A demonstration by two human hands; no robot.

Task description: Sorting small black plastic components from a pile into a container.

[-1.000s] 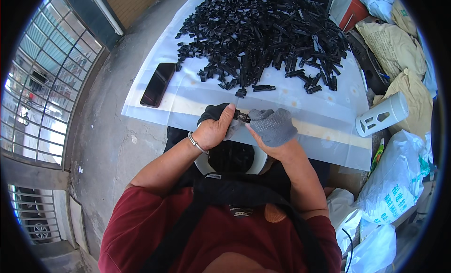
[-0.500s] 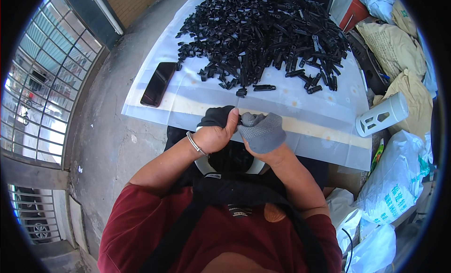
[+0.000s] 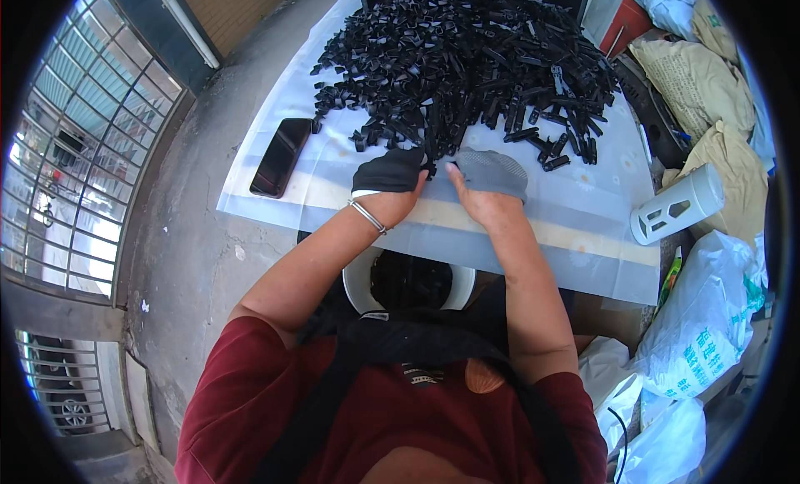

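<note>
Both my hands are over the near part of the table, just short of a large pile of small black plastic parts (image 3: 467,59). My left hand (image 3: 390,184), in a black glove that leaves the thumb bare, has its fingers curled at the pile's edge. A small black part shows by its fingertips; whether it is held is hidden. My right hand (image 3: 490,184), in a grey dotted glove with a bare thumb, is bent over the tabletop a little to the right. Its fingers are closed downward, and what lies under them is hidden.
A white bucket (image 3: 353,286) with dark contents stands below the table's front edge. On the table, a black phone (image 3: 281,157) lies at left and a white slotted cylinder (image 3: 679,204) at the right edge. Sacks (image 3: 696,84) and plastic bags (image 3: 704,317) crowd the right side.
My hands were together above the bucket, near the table's front edge. They have moved forward to the pile and apart. The right hand now covers where a long black part lay.
</note>
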